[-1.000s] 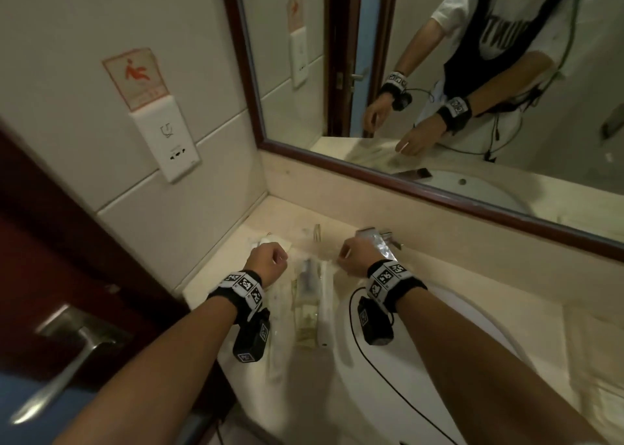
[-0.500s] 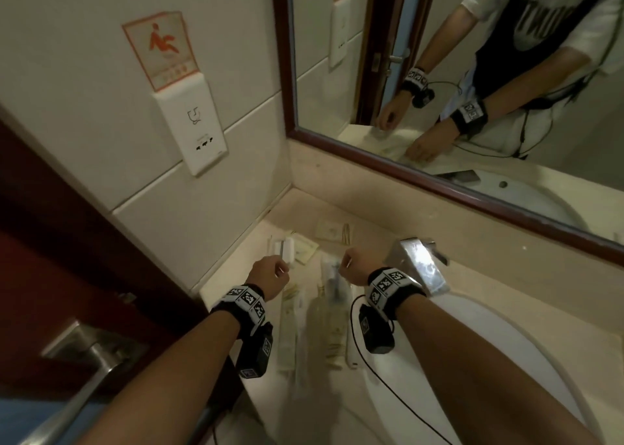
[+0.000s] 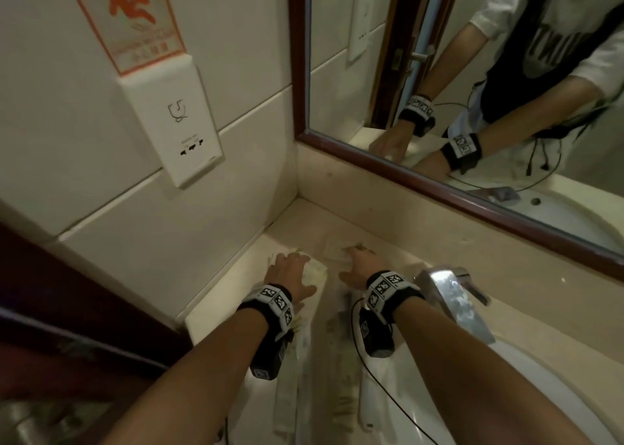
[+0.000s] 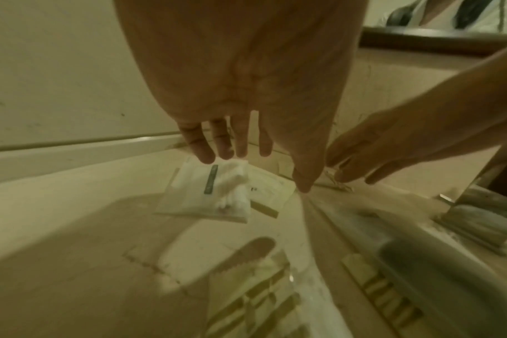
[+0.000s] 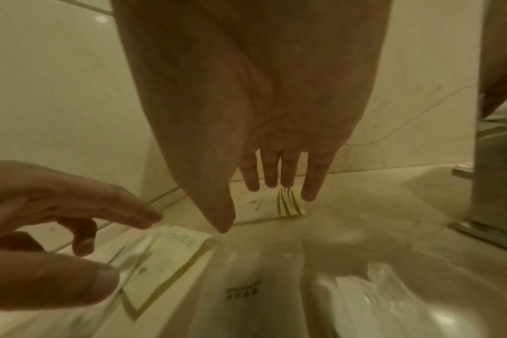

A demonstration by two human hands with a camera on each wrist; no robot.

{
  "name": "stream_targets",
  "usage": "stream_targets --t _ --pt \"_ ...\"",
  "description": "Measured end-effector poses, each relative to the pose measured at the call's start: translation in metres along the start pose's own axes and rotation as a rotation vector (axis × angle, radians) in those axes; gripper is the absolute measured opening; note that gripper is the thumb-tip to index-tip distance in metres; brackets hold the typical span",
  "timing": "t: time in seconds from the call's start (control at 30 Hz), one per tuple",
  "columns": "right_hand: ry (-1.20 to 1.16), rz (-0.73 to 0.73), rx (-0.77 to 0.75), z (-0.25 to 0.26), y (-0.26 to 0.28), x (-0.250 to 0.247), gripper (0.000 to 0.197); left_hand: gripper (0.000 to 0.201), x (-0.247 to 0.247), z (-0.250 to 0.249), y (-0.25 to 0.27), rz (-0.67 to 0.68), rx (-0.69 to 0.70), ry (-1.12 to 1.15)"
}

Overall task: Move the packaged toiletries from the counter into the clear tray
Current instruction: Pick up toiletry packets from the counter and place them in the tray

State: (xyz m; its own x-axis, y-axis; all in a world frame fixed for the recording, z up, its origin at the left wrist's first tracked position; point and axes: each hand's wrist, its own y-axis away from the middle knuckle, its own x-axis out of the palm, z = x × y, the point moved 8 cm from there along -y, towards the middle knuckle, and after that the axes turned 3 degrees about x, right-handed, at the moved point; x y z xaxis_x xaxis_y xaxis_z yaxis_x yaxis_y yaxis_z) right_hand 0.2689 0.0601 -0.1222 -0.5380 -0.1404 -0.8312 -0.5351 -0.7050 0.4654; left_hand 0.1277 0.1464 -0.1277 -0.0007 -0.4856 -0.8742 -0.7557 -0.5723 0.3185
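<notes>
Several flat packaged toiletries lie at the back left of the beige counter [image 3: 236, 286]. My left hand [image 3: 287, 269] is spread, fingers straight, over a clear packet of white cotton [image 4: 214, 192] that overlaps a gold-edged sachet [image 4: 268, 194]. My right hand [image 3: 358, 259], also straight-fingered, reaches over a small gold-striped sachet [image 5: 271, 209]. Neither hand grips anything; whether the fingertips touch the packets is unclear. The clear tray [image 3: 364, 400] runs between my forearms and holds long packets. Another gold-bordered sachet [image 5: 168, 249] lies between the hands.
A chrome faucet [image 3: 449, 296] stands just right of my right wrist, above the white sink basin [image 3: 523, 394]. The tiled wall with a socket plate [image 3: 182, 130] closes the left side. The mirror's dark frame [image 3: 439, 188] runs along the back.
Both hands were fists near the tray; they have opened and reached forward over the packets at the back of the counter. The head view has moved closer.
</notes>
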Motion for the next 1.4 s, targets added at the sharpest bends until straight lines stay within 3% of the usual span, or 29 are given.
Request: stream_targets --t 0.13,0.3,0.4,0.5,0.63,0.77,0.93,1.3,1.4 --pt "-0.005 0.003 0.003 -0.003 -0.024 0.008 0.069 0.086 0.023 -0.001 -0.017 0.070 -0.009 -0.098" --pt "-0.034 -0.066 0.017 -0.009 -0.038 0.013 0.071 0.051 0.017 -0.013 -0.021 -0.119 0.036 -0.210" --pt "-0.072 -0.104 0.046 -0.015 -0.035 0.011 0.065 0.028 0.013 -0.019 -0.020 -0.133 0.083 -0.298" --pt "-0.092 -0.107 0.061 -0.018 -0.029 0.011 0.053 0.021 0.012 -0.018 -0.014 -0.154 0.092 -0.324" --pt "-0.108 -0.128 0.042 -0.015 -0.010 0.000 0.026 0.021 -0.007 -0.022 0.001 -0.265 0.062 -0.189" --pt "-0.160 -0.163 0.046 -0.016 0.021 -0.022 0.035 0.009 -0.041 -0.029 0.022 -0.406 0.038 0.062" --pt "-0.250 -0.171 -0.032 -0.015 0.065 -0.051 0.036 0.010 -0.058 -0.039 0.044 -0.403 -0.070 0.521" --pt "-0.247 -0.227 0.003 -0.089 0.169 -0.109 0.028 0.008 -0.062 -0.144 0.075 -0.336 0.079 0.622" --pt "-0.216 -0.245 0.033 -0.122 0.198 -0.117 0.037 0.007 -0.054 -0.180 0.085 -0.316 0.108 0.647"
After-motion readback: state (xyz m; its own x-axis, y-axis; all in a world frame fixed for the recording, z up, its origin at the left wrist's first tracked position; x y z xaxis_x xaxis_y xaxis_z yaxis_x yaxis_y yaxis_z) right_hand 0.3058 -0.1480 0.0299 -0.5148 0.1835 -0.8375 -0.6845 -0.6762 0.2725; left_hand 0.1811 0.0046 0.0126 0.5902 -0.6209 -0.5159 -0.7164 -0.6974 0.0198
